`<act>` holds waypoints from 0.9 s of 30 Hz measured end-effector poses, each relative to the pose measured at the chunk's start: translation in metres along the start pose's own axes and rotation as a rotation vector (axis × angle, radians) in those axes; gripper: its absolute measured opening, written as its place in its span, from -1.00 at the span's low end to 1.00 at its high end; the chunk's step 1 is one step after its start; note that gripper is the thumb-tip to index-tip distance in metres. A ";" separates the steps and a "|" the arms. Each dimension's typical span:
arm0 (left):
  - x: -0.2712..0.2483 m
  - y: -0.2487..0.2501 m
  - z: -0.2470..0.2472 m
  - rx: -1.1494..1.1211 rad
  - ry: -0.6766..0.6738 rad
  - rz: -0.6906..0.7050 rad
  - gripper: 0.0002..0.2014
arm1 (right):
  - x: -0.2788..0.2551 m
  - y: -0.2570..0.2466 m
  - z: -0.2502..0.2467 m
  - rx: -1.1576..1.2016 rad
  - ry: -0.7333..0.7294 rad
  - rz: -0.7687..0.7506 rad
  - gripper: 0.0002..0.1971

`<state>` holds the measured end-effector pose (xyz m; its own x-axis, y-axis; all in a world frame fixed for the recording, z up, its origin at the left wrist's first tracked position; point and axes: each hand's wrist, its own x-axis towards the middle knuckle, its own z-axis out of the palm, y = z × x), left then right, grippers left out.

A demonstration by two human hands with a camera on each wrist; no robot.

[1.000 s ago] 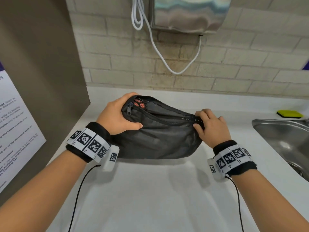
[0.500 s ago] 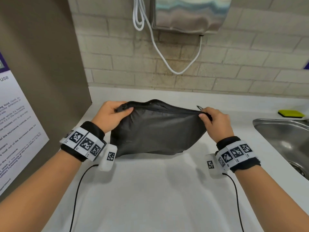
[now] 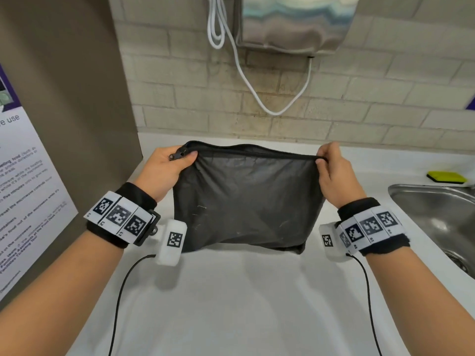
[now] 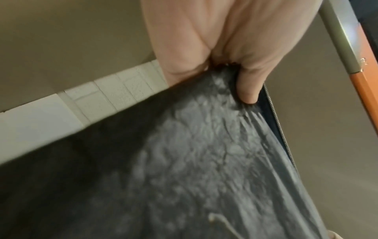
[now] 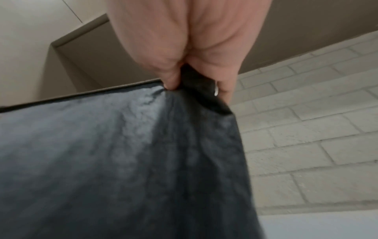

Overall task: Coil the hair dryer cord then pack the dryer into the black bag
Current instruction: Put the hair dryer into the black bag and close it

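The black bag (image 3: 246, 199) hangs upright between both hands, its bottom edge resting on the white counter (image 3: 231, 291). My left hand (image 3: 177, 160) pinches the bag's top left corner beside the zipper pull (image 3: 180, 153). My right hand (image 3: 325, 160) pinches the top right corner. The zipper line along the top edge looks closed. In the left wrist view my left hand (image 4: 235, 72) grips the wrinkled fabric of the black bag (image 4: 204, 161); in the right wrist view my right hand (image 5: 196, 80) grips the black bag (image 5: 143, 153) the same way. The hair dryer is hidden from sight.
A steel sink (image 3: 437, 214) is set into the counter at the right, with a yellow sponge (image 3: 446, 177) behind it. A metal wall unit (image 3: 290, 21) with a looping white cord (image 3: 246, 80) hangs above. A brown panel with a poster (image 3: 25, 196) stands at the left.
The bag has been raised from lying slumped on the counter to hanging upright, stretched taut between both hands. Both hands have moved up and apart to its top corners.
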<state>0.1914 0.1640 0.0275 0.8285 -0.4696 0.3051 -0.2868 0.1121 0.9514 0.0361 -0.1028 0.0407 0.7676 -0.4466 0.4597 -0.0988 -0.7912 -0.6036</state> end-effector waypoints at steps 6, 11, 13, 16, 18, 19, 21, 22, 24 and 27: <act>-0.004 0.000 0.000 -0.027 -0.039 -0.005 -0.64 | 0.001 -0.003 -0.005 -0.325 -0.267 -0.068 -0.49; -0.006 0.003 0.005 0.021 -0.045 0.012 -0.69 | -0.006 -0.028 0.022 -0.141 -0.462 -0.124 -0.82; -0.006 0.004 0.003 0.065 0.015 0.047 -0.83 | -0.005 -0.033 0.025 -0.024 -0.356 -0.115 -0.84; -0.006 0.004 -0.001 0.030 0.100 0.099 -0.77 | 0.000 -0.037 0.023 -0.030 -0.277 -0.129 -0.85; -0.007 0.004 0.000 0.070 0.121 0.141 -0.72 | 0.000 -0.042 0.026 -0.019 -0.257 -0.151 -0.79; -0.007 0.004 0.002 0.128 0.135 0.177 -0.73 | -0.002 -0.045 0.030 0.006 -0.242 -0.171 -0.70; -0.008 0.005 0.010 0.279 0.175 0.283 -0.76 | -0.007 -0.053 0.040 0.074 -0.231 -0.209 -0.57; -0.009 0.006 0.015 0.363 0.189 0.343 -0.79 | -0.009 -0.057 0.045 0.114 -0.233 -0.223 -0.59; -0.011 0.005 0.025 0.520 0.180 0.428 -0.86 | -0.013 -0.066 0.054 0.179 -0.218 -0.249 -0.74; -0.016 0.004 0.039 0.735 0.092 0.502 -0.83 | -0.018 -0.073 0.067 0.206 -0.215 -0.229 -0.74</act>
<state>0.1584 0.1375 0.0247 0.5482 -0.4409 0.7107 -0.8358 -0.3187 0.4470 0.0725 -0.0087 0.0330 0.8728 -0.1526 0.4637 0.2035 -0.7497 -0.6297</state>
